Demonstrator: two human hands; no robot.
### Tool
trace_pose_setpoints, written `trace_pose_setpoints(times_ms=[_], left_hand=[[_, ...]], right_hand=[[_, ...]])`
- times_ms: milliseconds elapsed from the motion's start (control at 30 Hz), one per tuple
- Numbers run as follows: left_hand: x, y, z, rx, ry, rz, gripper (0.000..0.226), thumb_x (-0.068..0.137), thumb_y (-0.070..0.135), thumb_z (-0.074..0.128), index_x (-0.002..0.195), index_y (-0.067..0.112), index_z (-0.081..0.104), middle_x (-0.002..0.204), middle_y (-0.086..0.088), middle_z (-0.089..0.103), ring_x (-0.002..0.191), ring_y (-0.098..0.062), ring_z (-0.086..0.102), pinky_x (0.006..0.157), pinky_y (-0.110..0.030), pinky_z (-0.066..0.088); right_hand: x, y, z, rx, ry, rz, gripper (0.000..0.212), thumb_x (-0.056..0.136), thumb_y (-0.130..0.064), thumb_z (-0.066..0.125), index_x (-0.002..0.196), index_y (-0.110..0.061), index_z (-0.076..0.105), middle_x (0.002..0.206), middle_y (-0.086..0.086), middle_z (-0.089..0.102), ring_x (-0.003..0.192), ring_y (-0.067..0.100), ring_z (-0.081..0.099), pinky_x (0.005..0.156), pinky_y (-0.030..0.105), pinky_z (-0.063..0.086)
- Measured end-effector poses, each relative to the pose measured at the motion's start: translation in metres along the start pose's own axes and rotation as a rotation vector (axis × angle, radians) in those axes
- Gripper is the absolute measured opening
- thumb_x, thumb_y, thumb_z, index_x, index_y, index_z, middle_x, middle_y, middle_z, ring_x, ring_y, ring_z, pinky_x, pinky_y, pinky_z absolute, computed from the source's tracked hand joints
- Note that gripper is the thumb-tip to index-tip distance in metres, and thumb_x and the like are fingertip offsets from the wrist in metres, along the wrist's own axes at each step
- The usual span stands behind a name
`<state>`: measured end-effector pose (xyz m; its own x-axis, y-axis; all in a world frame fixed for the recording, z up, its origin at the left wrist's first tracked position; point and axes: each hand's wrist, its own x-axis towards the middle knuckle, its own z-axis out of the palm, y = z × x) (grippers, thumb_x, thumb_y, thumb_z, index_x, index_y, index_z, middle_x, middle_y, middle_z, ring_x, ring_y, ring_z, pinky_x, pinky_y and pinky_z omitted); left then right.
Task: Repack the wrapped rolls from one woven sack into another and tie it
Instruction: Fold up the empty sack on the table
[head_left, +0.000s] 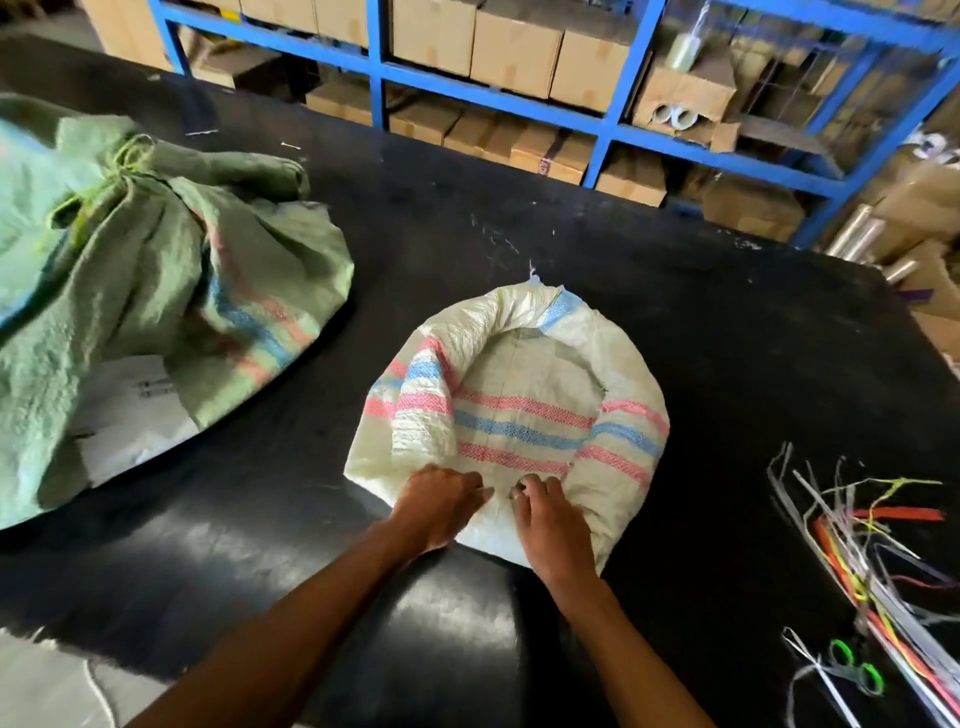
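Your two bare forearms reached in from the bottom edge, nearest of all; your left hand (441, 506) and your right hand (553, 525) sat side by side, almost touching, on the near rim of the white woven sack (514, 415); the fingers of both hands curled down over that rolled edge, closed on the fabric and pinching it. The sack lay in the middle of the black bench (727, 338), its mouth rolled down into a thick ring so that the flat bottom showed inside; pink and blue stripes crossed both the ring and the bottom; I could see no rolls in it.

Well apart, at the left of the bench, stood the green woven sack (145, 291), bulky and crumpled, its neck gathered and bound with a yellow-green cord (111, 171); it carried the same pink and blue stripes on its side; a white sheet or package (130, 410) showed beneath its near edge, too blurred to read.

At your right, near the bench's corner, lay a loose bundle of plastic ties (872, 551), grey, red and yellow, fanned out; green-handled scissors (854, 670) rested just beside them, toward you.

Beyond the far edge stood a blue metal rack (608, 124) stacked with cardboard boxes (514, 47).
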<state>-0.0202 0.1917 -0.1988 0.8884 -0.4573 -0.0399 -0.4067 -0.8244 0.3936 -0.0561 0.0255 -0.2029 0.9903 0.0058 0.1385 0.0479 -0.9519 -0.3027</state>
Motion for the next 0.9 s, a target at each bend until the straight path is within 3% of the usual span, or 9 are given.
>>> trace_pose_setpoints(times_ms=[100,200,333,433,500,633,700,800,900], left_hand=[[0.026,-0.005,-0.004,-0.141,-0.107,-0.167,0.031,0.096,0.044,0.044,0.099,0.016,0.056,0.101,-0.007,0.068,0.089,-0.027,0.064,0.079,-0.036,0.053],[0.050,-0.005,-0.011,-0.200,-0.175,-0.236,0.027,0.092,0.039,0.054,0.105,0.016,0.048,0.105,-0.003,0.064,0.088,-0.022,0.063,0.078,-0.035,0.055],[0.034,0.006,-0.002,-0.109,0.175,-0.073,0.017,0.097,0.028,0.043,0.102,0.012,0.048,0.094,-0.004,0.061,0.074,-0.019,0.061,0.063,-0.030,0.052],[0.010,-0.007,0.015,0.129,0.381,0.149,0.025,0.096,0.030,0.039,0.095,0.014,0.058,0.093,-0.003,0.060,0.088,-0.019,0.053,0.081,-0.033,0.046],[0.006,-0.014,0.017,0.173,0.284,0.076,0.044,0.099,0.043,0.028,0.098,0.018,0.065,0.098,0.001,0.063,0.097,-0.018,0.052,0.087,-0.031,0.037],[0.022,-0.016,0.006,0.318,0.175,0.063,0.055,0.100,0.051,0.021,0.078,0.022,0.063,0.077,0.003,0.065,0.077,-0.018,0.061,0.074,-0.030,0.045],[0.039,-0.014,-0.005,0.301,0.127,0.056,0.062,0.098,0.055,0.017,0.072,0.021,0.062,0.072,0.001,0.067,0.071,-0.019,0.063,0.070,-0.028,0.046],[0.060,-0.017,-0.013,0.146,-0.028,-0.037,0.062,0.095,0.059,0.019,0.082,0.016,0.062,0.083,-0.008,0.068,0.081,-0.027,0.064,0.071,-0.032,0.046],[0.086,-0.018,-0.021,-0.003,-0.190,-0.179,0.042,0.097,0.049,0.038,0.102,0.014,0.059,0.102,-0.010,0.065,0.089,-0.028,0.063,0.073,-0.036,0.050]], right_hand=[[0.002,0.004,0.002,-0.062,0.157,-0.212,0.024,0.092,-0.032,0.052,0.080,-0.013,0.059,0.072,0.003,0.058,0.067,0.020,0.055,0.060,0.034,0.047],[0.011,0.011,0.006,-0.093,0.158,-0.162,0.033,0.098,-0.030,0.039,0.080,-0.013,0.060,0.062,0.003,0.057,0.056,0.019,0.056,0.050,0.030,0.045],[0.041,0.024,0.016,0.037,-0.024,-0.113,0.039,0.096,-0.035,0.034,0.078,-0.016,0.062,0.054,0.002,0.060,0.047,0.020,0.059,0.043,0.028,0.046],[0.058,0.031,0.018,0.123,-0.149,-0.025,0.032,0.091,-0.037,0.046,0.068,-0.016,0.055,0.062,0.008,0.064,0.057,0.028,0.063,0.051,0.033,0.044],[0.072,0.034,0.017,0.174,-0.200,0.006,0.031,0.092,-0.036,0.049,0.067,-0.018,0.051,0.071,0.010,0.067,0.066,0.029,0.064,0.056,0.029,0.039],[0.085,0.027,0.013,0.249,-0.250,0.048,0.032,0.094,-0.033,0.049,0.071,-0.014,0.059,0.075,0.010,0.068,0.072,0.031,0.065,0.059,0.031,0.041],[0.085,0.025,0.010,0.162,-0.127,-0.031,0.032,0.096,-0.032,0.048,0.077,-0.011,0.063,0.074,0.010,0.068,0.069,0.031,0.065,0.059,0.035,0.047],[0.078,0.021,0.005,-0.019,0.100,-0.239,0.032,0.090,-0.034,0.051,0.069,-0.012,0.063,0.061,0.007,0.062,0.057,0.026,0.060,0.054,0.033,0.047],[0.055,0.017,0.008,-0.188,0.013,-0.202,0.042,0.093,-0.044,0.042,0.078,-0.012,0.064,0.066,0.006,0.062,0.063,0.024,0.059,0.060,0.036,0.048]])
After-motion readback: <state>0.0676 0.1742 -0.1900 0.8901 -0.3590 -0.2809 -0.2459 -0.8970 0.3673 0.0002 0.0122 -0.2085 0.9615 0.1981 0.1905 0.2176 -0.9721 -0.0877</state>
